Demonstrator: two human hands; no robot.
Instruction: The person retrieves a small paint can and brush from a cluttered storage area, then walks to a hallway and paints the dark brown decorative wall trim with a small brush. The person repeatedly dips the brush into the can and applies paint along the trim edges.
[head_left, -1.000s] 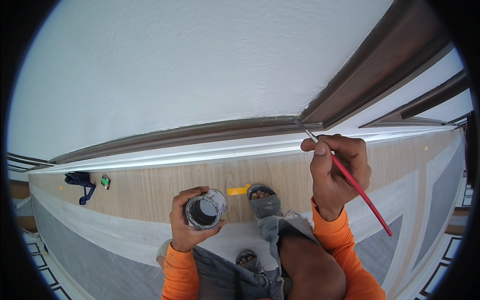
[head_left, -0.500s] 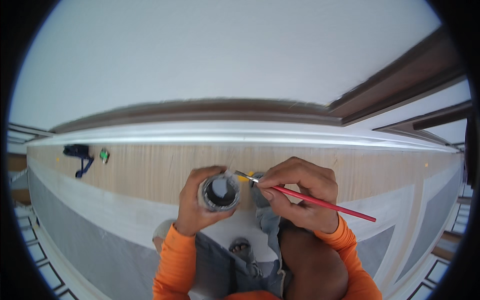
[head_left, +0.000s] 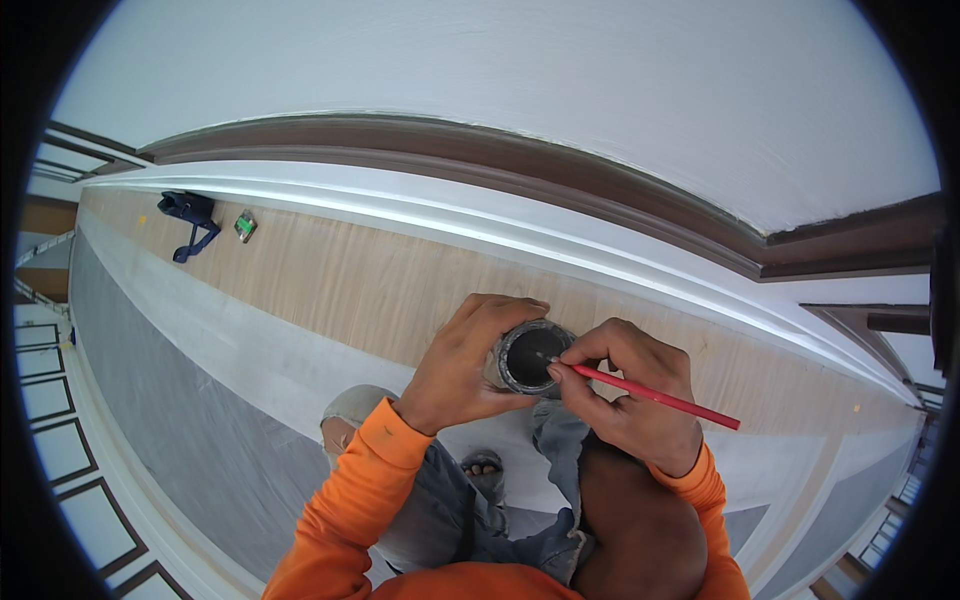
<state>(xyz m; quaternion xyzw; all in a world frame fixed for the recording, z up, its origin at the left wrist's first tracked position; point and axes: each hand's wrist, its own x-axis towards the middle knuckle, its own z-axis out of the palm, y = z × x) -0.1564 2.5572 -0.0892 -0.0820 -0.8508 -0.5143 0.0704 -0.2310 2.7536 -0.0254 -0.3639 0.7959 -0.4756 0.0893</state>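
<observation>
My left hand (head_left: 465, 355) is wrapped round a round, open-topped jar (head_left: 506, 377) whose rim is smeared with grey. Dark grey paint (head_left: 525, 362) shows inside it. Between thumb and fingers, my right hand (head_left: 640, 385) pinches a thin paintbrush with a red handle (head_left: 680, 402). The brush slants down to the left, and its tip is over or in the jar's mouth; whether the bristles touch the paint I cannot tell. Both hands are close together above my knees, in front of the wall.
A white wall with a dark brown moulding (head_left: 450, 145) and a white skirting (head_left: 400, 192) runs across the front. On the wood-look floor (head_left: 330, 270) at left lie a dark blue bag-like thing with a strap (head_left: 188, 210) and a small green item (head_left: 245, 226). Grey sheeting (head_left: 190, 370) covers floor behind.
Both hands and the jar have shifted to the right in view. The brush tip has come from beside the jar to its mouth. The whole view has tilted.
</observation>
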